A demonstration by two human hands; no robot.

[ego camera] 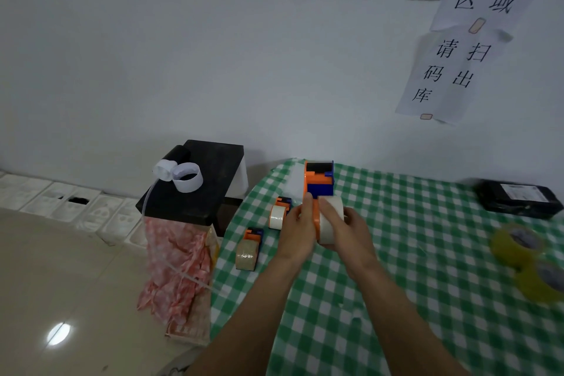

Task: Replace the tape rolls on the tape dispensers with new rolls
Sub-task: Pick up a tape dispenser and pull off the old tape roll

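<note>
– Fingers (306,207) of your left hand (297,232) are curled against the orange side plate of the tape dispenser (319,183), gripping it at centre frame. I can't tell whether it touches the bench (396,284) or hangs just above.

– Your right hand (351,229) has its fingers (331,214) wrapped over the top of the pale tape roll (338,204). That roll sits at the near end of the dispenser, right between your two hands.

– Mind the axis. The dispenser runs away from you, up the frame toward the wall, cutter end far. The roll's hub lies crosswise, left to right, so I'd judge the roll comes off sideways, toward the right of the frame.

– Then your right hand is the nearer one for the pull, and your left only braces. Both forearms come up from the bottom edge, wrists converging on the tool.

– Your yellow rolls (515,247) lie well apart at the right edge, on the right hand's side. Two smaller dispensers (279,212) wait just left of your left hand.
</note>
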